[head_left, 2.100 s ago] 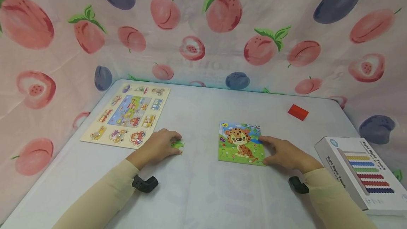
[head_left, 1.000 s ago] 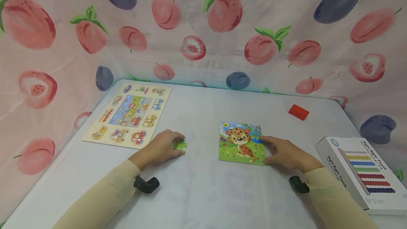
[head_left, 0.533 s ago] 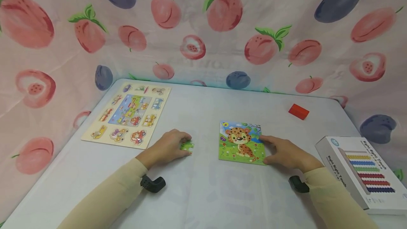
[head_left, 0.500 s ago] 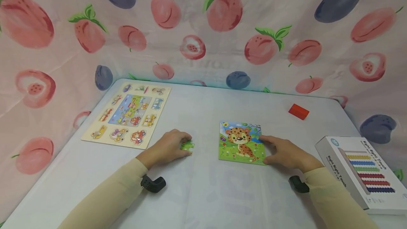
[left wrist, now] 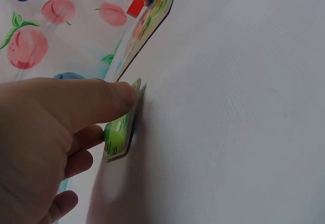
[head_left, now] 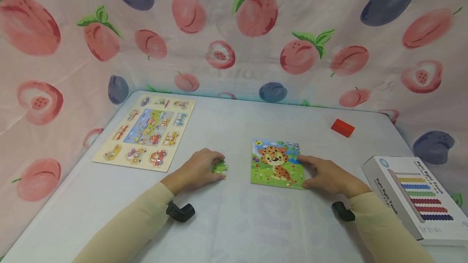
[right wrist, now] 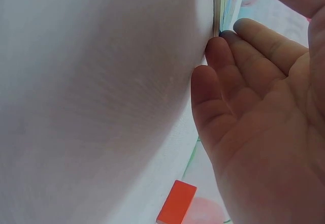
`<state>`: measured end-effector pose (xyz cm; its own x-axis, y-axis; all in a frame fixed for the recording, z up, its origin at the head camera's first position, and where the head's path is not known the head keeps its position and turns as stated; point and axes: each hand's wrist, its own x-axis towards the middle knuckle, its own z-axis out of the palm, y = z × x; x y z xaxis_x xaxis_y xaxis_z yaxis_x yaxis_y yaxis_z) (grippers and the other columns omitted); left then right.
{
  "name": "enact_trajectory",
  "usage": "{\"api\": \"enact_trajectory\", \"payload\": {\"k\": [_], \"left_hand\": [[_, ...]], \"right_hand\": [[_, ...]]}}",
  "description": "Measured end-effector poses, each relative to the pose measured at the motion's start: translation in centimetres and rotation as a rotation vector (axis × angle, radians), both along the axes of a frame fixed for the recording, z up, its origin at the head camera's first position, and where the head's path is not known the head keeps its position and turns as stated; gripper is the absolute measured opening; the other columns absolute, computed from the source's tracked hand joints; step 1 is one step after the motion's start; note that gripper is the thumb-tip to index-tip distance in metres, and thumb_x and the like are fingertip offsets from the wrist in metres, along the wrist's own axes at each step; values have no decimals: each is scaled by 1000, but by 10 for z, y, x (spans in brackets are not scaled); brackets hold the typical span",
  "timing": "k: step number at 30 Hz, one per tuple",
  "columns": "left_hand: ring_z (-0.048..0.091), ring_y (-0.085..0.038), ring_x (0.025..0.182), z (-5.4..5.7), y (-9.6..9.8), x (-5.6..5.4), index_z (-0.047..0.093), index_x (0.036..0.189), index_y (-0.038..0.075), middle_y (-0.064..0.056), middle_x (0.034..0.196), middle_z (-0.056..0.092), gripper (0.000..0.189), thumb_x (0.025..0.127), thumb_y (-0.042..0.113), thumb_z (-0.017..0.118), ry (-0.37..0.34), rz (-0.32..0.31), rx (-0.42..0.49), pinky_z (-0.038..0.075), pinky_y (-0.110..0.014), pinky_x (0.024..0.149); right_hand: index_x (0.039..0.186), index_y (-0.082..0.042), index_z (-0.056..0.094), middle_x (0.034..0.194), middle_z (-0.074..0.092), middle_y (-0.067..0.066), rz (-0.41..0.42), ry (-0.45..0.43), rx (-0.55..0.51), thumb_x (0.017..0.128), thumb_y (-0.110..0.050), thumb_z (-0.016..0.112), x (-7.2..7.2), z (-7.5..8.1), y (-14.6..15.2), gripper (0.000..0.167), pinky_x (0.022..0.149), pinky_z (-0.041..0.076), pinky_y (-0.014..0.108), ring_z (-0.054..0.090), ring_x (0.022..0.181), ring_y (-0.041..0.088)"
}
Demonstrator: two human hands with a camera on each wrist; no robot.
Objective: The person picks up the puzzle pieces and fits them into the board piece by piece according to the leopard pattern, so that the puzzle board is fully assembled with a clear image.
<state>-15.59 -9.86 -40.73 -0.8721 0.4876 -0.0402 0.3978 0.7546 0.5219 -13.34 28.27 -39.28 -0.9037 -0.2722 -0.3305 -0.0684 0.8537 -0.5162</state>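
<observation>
My left hand (head_left: 195,169) pinches a green jigsaw puzzle piece (head_left: 220,168) by its edges, its notched side facing right. In the left wrist view the thumb presses one end of the puzzle piece (left wrist: 118,135), which is close over the table and casts a shadow. To its right lies a square leopard puzzle (head_left: 277,163) showing a spotted cub on grass. My right hand (head_left: 325,175) touches the right edge of that puzzle, index fingertip near the upper part and thumb at the lower corner. In the right wrist view its fingers (right wrist: 249,76) are nearly straight beside the board edge.
A wooden vehicle puzzle board (head_left: 143,129) lies at the back left, near my left hand. At the back right is a red block (head_left: 343,128). A white box (head_left: 417,202) picturing coloured rods stands at the right. A fruit-print cloth (head_left: 215,15) hangs behind the table.
My left hand has slid the green puzzle piece rightward, closer to the leopard puzzle. My right hand and the leopard puzzle have stayed in place.
</observation>
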Motion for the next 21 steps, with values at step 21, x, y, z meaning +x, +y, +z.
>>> {"api": "enact_trajectory", "payload": {"k": [21], "left_hand": [[56,-18,107,9,42,-3,67,126,7,-3,115,66,53,82,31,84,19,-122,21,44,-38,93]], "right_hand": [[151,-7,42,153,37,26,-13,-8,6,81,-29,83,0,1,-1,84,106,32,65,29,140,49]]}}
